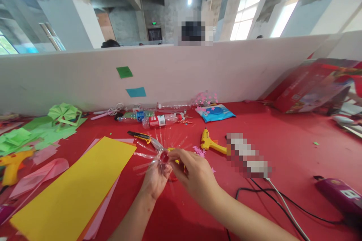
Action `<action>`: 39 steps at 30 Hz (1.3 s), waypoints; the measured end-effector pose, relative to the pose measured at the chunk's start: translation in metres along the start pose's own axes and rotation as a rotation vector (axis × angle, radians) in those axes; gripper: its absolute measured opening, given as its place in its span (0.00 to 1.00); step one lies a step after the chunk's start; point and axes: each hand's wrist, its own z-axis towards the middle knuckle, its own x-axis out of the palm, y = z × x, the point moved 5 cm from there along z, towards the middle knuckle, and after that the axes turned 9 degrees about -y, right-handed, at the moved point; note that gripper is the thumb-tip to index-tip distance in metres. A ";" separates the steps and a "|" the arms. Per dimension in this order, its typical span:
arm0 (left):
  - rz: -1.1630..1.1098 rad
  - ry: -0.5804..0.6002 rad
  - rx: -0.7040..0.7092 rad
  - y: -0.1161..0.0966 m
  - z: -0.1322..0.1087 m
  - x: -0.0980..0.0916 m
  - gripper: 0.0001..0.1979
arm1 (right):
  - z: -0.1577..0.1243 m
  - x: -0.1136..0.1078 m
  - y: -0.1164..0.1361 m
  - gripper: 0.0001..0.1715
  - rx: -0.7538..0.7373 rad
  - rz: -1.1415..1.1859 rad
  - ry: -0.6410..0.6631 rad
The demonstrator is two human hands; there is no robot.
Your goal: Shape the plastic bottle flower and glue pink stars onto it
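Observation:
My left hand (pixel 156 177) is closed around a clear plastic bottle piece (pixel 164 157), cut into thin strips that fan outward around its round centre. At the right side of that centre, the fingertips of my right hand (pixel 190 167) are pinched against the plastic; exactly what lies between them is hard to make out. Behind the hands lie scissors (pixel 156 144) with yellow handles, partly covered by the strips. A yellow utility knife (pixel 140 136) rests just beyond, to the left. Small pink star cutouts (pixel 199 151) are scattered to the right of the strips.
Yellow card sheets (pixel 76 188) cover the left side, near green paper (pixel 42 131) and a glue gun (pixel 15 163). Plastic bottles (pixel 160 121) and a blue packet (pixel 215 112) stand by the white partition (pixel 169 71). Right: another glue gun (pixel 211 142), cables (pixel 278 196), a purple device (pixel 338 194).

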 end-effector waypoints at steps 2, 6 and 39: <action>0.000 -0.006 -0.001 -0.001 0.000 0.000 0.07 | -0.001 0.000 0.000 0.10 -0.019 0.014 -0.011; -0.014 -0.013 -0.014 -0.001 -0.001 0.001 0.08 | -0.002 -0.001 -0.003 0.10 0.002 0.035 -0.028; -0.015 0.022 -0.038 0.000 -0.004 0.006 0.08 | 0.000 -0.003 0.002 0.10 -0.094 -0.002 -0.046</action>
